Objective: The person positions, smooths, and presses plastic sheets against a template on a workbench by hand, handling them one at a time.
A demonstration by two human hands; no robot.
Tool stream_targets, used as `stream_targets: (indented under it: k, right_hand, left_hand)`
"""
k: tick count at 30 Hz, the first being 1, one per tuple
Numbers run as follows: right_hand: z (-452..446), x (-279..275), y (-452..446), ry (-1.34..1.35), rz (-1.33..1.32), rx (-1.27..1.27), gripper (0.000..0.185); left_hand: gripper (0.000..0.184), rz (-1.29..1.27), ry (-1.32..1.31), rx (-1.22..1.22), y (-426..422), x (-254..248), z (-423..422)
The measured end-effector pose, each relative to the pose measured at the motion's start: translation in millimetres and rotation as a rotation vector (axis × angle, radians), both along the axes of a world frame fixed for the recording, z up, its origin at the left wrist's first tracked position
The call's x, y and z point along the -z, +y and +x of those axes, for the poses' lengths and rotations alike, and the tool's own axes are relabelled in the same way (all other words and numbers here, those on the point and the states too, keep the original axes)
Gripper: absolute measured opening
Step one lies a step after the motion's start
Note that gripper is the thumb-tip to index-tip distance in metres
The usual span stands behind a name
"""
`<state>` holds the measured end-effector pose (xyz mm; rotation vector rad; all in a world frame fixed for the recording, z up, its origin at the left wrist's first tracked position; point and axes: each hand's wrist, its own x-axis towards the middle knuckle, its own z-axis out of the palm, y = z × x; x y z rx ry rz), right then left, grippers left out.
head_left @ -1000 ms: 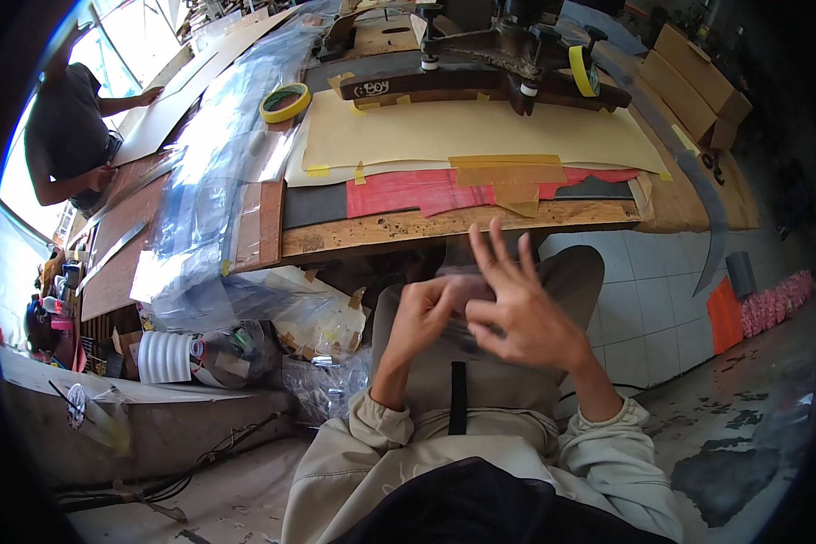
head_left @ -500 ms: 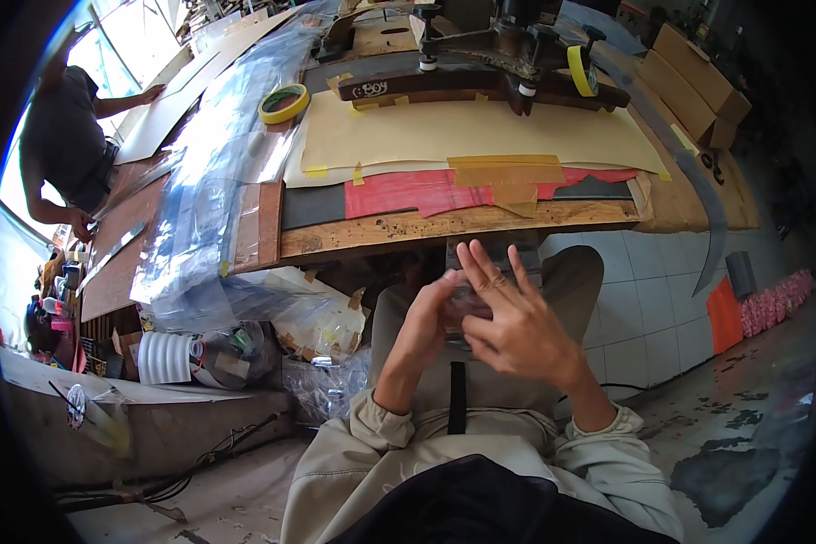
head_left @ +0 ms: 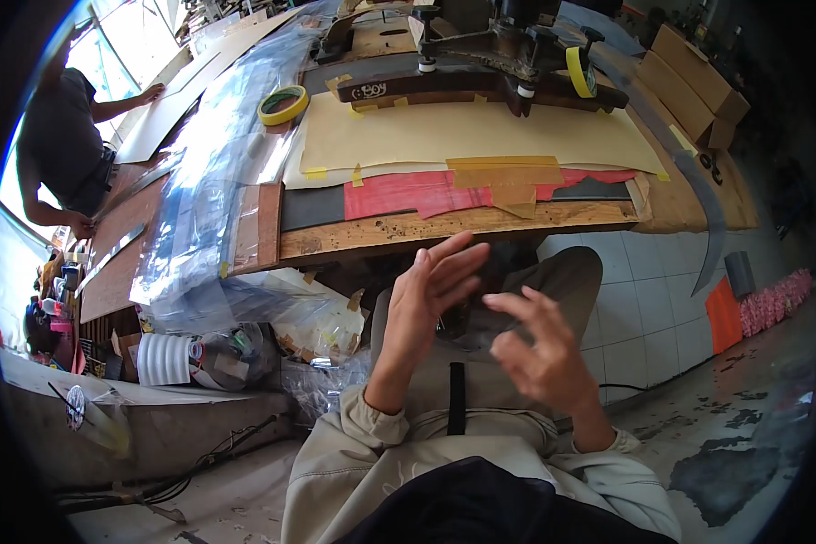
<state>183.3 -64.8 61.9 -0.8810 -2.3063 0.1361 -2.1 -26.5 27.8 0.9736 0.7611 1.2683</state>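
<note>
Over my lap, my left hand (head_left: 429, 295) is raised with its fingers stretched out, palm turned inward, and nothing in it. A short gap to the right, my right hand (head_left: 541, 352) has its fingers apart and half bent, also without anything held. The two hands do not touch. Just beyond them runs the wooden front edge (head_left: 462, 223) of the workbench. On the bench lie a cream sheet (head_left: 408, 140) taped at its edges, a red strip (head_left: 399, 194) and brown tape (head_left: 508, 172) over part of it.
A dark clamp bar (head_left: 480, 88) spans the sheet, with a yellow tape roll (head_left: 582, 72) on it. Another tape roll (head_left: 283, 106) rests on clear plastic film (head_left: 218, 136). At left, a person (head_left: 59, 136) handles a pale sheet (head_left: 168, 118). A cardboard box (head_left: 689, 86) stands at right.
My hands have come apart: the left has opened upward with its fingers extended, and the right has moved right and down. The other person has shifted slightly.
</note>
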Motion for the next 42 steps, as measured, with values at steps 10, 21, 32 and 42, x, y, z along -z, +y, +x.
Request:
stream_targets:
  k: [10, 21, 32, 42]
  right_hand:
    - [14.1, -14.3, 17.3, 0.080, 0.251, 0.085, 0.016]
    - [-4.5, 18.3, -9.8, -0.147, -0.089, -0.088, 0.007]
    - [-1.6, 14.4, -19.8, -0.200, -0.260, -0.018, 0.004]
    - [-16.0, 16.5, -26.0, -0.011, -0.227, -0.190, 0.020]
  left_hand:
    - [0.056, 0.242, 0.357, 0.399, -18.3, 50.1, 10.3]
    - [0.028, 0.113, 0.141, -0.038, -13.0, 59.6, 21.9]
    - [0.055, -0.167, -0.421, 0.330, -19.2, 46.1, 20.8]
    - [0.038, 0.084, -0.008, -0.262, -7.6, 5.4, -0.4]
